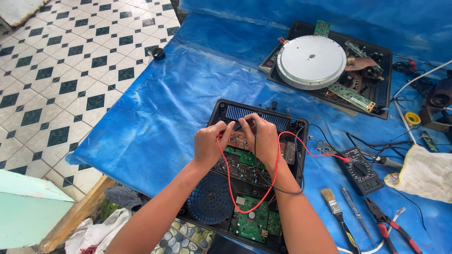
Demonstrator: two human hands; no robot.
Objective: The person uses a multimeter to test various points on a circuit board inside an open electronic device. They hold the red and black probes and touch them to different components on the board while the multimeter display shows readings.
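While your left hand (pixel 208 143) pinched the red probe (pixel 220 135) and your right hand (pixel 263 138) gripped the black probe (pixel 239 126), you pressed both tips onto the opened induction cooker's brown circuit board (pixel 241 140) at frame centre, reaching its contacts.

Red probe (pixel 221 135) and black probe (pixel 242 125) touch the opened cooker's brown circuit board (pixel 239 140)

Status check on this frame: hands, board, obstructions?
Left hand pinching red probe, right hand pinching black probe, both tips on brown circuit board in the open black casing. Red lead loops across; nothing blocking.
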